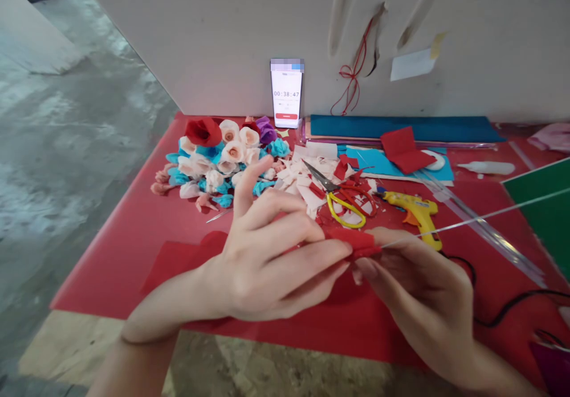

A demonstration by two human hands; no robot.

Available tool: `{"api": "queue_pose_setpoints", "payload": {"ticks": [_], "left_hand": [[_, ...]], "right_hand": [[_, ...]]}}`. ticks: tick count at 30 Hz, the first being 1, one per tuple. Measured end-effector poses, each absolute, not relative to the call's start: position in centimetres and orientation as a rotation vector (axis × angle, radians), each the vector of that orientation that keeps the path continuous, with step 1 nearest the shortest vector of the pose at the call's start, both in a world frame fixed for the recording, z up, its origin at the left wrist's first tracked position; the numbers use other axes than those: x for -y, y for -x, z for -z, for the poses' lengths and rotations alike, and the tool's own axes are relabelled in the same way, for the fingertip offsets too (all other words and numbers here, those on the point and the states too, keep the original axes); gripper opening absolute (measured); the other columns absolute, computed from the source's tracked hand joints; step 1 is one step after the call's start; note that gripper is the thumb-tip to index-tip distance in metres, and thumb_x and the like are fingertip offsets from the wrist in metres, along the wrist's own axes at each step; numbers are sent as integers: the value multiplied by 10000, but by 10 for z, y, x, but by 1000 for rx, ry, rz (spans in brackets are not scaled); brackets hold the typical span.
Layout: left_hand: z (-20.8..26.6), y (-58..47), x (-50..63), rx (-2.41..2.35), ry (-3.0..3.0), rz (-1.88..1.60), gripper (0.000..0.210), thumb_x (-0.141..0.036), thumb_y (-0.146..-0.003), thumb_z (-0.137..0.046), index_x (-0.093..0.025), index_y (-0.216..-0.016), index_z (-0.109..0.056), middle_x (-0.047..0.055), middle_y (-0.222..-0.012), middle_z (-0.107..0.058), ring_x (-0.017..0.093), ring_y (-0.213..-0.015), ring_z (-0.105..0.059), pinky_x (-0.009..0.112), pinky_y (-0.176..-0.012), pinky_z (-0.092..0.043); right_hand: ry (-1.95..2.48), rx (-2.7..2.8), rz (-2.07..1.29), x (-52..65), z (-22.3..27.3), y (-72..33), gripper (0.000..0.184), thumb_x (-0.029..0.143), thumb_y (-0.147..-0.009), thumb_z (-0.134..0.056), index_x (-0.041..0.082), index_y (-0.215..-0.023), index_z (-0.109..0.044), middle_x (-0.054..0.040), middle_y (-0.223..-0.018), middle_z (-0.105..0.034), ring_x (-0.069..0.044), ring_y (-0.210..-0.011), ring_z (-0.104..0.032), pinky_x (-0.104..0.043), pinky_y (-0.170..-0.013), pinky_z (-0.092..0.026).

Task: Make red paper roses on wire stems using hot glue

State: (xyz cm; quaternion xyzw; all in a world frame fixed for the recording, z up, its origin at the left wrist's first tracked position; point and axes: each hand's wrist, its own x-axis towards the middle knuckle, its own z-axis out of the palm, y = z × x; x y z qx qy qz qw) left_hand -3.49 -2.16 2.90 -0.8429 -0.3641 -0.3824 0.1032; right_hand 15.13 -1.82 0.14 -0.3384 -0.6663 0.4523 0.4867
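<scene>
My left hand (276, 248) pinches a folded or rolled piece of red crepe paper (356, 243), its index finger raised. My right hand (423, 290) has thumb and fingertips closed on the other end of the same red paper. From that end a thin pale wire-like strand (481, 214) runs up past the right edge of the view. Just beyond my hands lie scissors (345, 207) with one yellow and one red handle, among white and red paper scraps (303, 180). A yellow glue gun (418, 213) rests beyond my right hand.
Paper flowers (214, 159) in red, white, blue and pink are heaped at the left. Against the pale panel stands a phone (287, 97) with a running timer. Blue sheets (401, 129), a small white bottle (487, 167), clear sticks (485, 231) and a black cord (507, 311) lie rightward.
</scene>
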Motion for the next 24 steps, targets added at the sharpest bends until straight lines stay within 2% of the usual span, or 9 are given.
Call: {"api": "queue_pose_setpoints", "payload": {"ticks": [7, 15, 18, 21, 24], "left_hand": [[-32, 35, 23, 1054, 2494, 1103, 41, -188, -707, -711, -212, -738, -700, -61, -547, -611, 144, -636, -548, 484, -1160, -251], [-31, 34, 25, 999, 2465, 1097, 45, -193, -737, -704, -204, -696, -687, -76, -517, -615, 124, -608, -564, 410, -1143, -293], [-31, 34, 26, 1014, 2458, 1131, 72, -190, -717, -716, -206, -663, -673, -68, -504, -590, 127, -606, -542, 419, -1120, -309], [-31, 37, 25, 1084, 2558, 1386, 77, -183, -740, -671, -214, -677, -638, -48, -547, -566, 131, -631, -513, 427, -1018, -408], [-31, 41, 23, 991, 2731, 1816, 30, -177, -819, -595, -190, -797, -580, -28, -701, -619, 104, -676, -553, 370, -876, -505]], "right_hand": [[831, 1662, -1049, 19, -2, -153, 168, 77, -789, -627, 229, -851, -592, 44, -688, -608, -82, -574, -573, -187, -560, -497], [783, 1698, -1004, 20, 2, -152, 326, 11, -776, -610, 243, -1005, -602, 47, -847, -648, -48, -681, -598, -121, -634, -517], [781, 1684, -1040, 20, 3, -153, 314, 14, -783, -604, 250, -989, -602, 58, -854, -646, -40, -694, -597, -109, -648, -507], [833, 1632, -1078, 19, 2, -154, 270, 50, -791, -614, 255, -967, -610, 72, -786, -637, -32, -652, -586, -101, -623, -491], [885, 1592, -1149, 17, -1, -153, 190, 114, -807, -625, 231, -956, -617, 59, -719, -633, -42, -600, -577, -114, -552, -471]]}}
